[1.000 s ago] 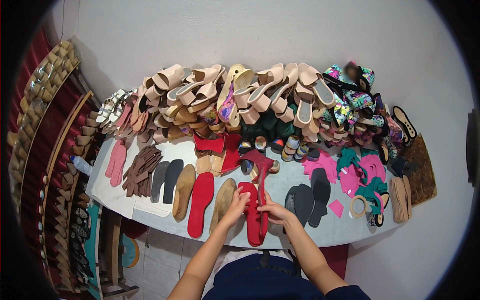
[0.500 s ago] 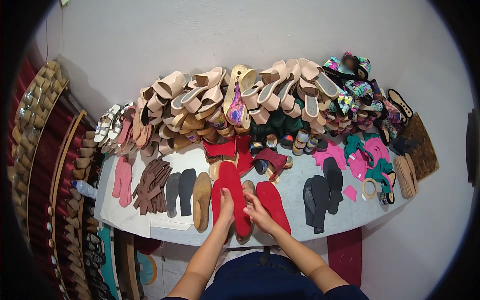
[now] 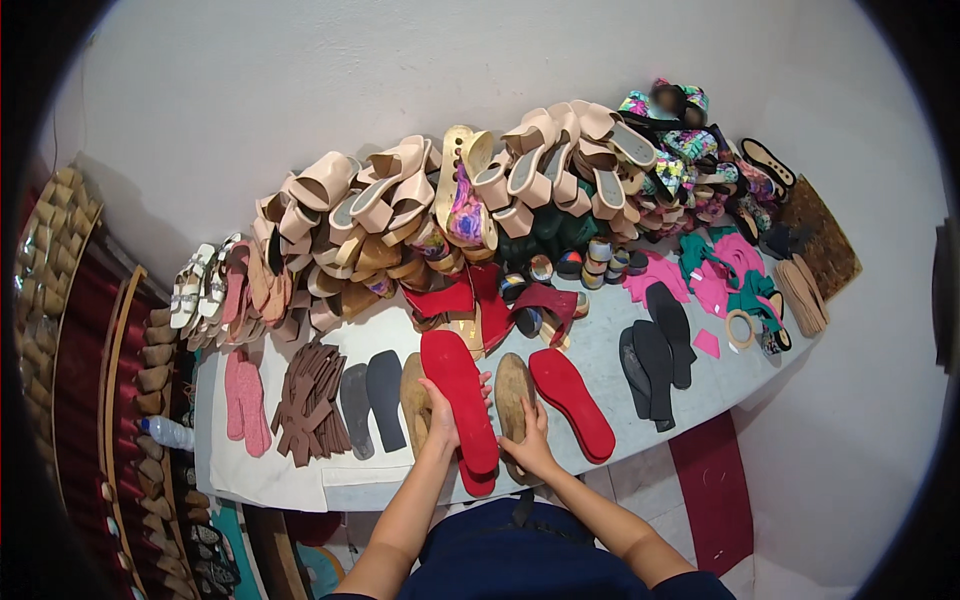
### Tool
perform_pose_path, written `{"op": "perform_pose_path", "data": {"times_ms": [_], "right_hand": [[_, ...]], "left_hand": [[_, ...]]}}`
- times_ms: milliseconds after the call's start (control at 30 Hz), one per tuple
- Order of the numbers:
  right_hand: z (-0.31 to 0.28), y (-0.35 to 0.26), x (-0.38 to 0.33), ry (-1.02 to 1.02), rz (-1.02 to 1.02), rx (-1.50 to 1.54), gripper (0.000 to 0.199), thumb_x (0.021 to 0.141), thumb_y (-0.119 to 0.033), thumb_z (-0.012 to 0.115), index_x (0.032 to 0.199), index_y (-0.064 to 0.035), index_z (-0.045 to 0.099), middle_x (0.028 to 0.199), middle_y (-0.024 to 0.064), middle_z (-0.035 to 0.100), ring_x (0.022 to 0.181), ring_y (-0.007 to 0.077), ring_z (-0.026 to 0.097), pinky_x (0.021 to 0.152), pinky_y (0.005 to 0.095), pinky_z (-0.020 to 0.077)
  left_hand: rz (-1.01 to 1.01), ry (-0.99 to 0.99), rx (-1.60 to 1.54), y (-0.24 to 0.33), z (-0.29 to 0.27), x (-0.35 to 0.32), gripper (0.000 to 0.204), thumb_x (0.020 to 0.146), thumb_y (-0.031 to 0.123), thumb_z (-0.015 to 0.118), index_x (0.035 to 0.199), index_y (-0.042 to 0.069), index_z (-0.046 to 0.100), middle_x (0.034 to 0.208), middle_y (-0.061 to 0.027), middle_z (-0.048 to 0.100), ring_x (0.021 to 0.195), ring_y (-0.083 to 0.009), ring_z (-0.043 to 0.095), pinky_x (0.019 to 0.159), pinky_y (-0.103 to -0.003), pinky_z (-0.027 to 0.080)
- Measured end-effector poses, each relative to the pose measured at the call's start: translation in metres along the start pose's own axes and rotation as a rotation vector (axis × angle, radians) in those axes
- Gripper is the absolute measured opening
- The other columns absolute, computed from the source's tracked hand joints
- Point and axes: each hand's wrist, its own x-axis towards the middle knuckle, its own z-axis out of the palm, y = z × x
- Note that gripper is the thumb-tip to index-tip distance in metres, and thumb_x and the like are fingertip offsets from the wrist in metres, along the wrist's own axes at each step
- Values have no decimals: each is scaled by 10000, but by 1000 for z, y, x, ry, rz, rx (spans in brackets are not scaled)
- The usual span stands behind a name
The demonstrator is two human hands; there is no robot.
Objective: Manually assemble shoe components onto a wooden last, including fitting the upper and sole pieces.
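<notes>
My left hand (image 3: 441, 420) is closed round a red shoe insole (image 3: 458, 390), held upright above the table's front edge. My right hand (image 3: 533, 450) grips the near part of a worn wooden shoe last (image 3: 515, 380), thumb on one side and fingers on the other. Behind my left hand lies a second last (image 3: 411, 385), partly covered. Below the held insole, another red insole (image 3: 477, 484) shows its lower end. To the right rest stacked red insoles (image 3: 572, 403).
Dark grey insoles (image 3: 385, 400) and brown cut straps (image 3: 310, 400) lie left; black soles (image 3: 652, 370) lie right. Beige heeled sandals (image 3: 400, 190) are heaped along the wall. Pink and green pieces (image 3: 725, 275) sit far right. A shelf of lasts (image 3: 155, 380) stands left.
My right hand has left the red insole and taken hold of the wooden last. My left hand still holds the insole. The whole view has tilted slightly.
</notes>
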Motion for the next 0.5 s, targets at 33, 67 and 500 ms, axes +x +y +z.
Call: {"op": "perform_pose_path", "data": {"times_ms": [33, 67, 500], "right_hand": [[1, 0, 0, 11, 53, -30, 871, 604, -210, 691, 1314, -107, 197, 1300, 285, 112, 1206, 427, 161, 987, 431, 191], [3, -1, 1, 20, 106, -59, 870, 599, -183, 680, 1316, -112, 193, 1303, 286, 103, 1209, 425, 157, 988, 432, 192], [-38, -22, 12, -137, 425, 859, 829, 575, 64, 478, 1336, -80, 184, 1182, 136, 415, 1019, 197, 461, 813, 250, 406]], "left_hand": [[-7, -8, 3, 3, 1, 0, 1059, 597, 822, 82, 1130, -17, 448, 994, -88, 558, 794, -167, 531, 701, -284, 459], [-28, -42, 26, 5, 2, -2, 1075, 589, 828, 65, 1121, -19, 457, 939, -88, 565, 757, -169, 533, 680, -283, 458], [0, -14, 38, 19, 2, 6, 944, 711, 742, 63, 1191, -13, 362, 1028, -129, 545, 815, -184, 543, 720, -309, 475]]}}
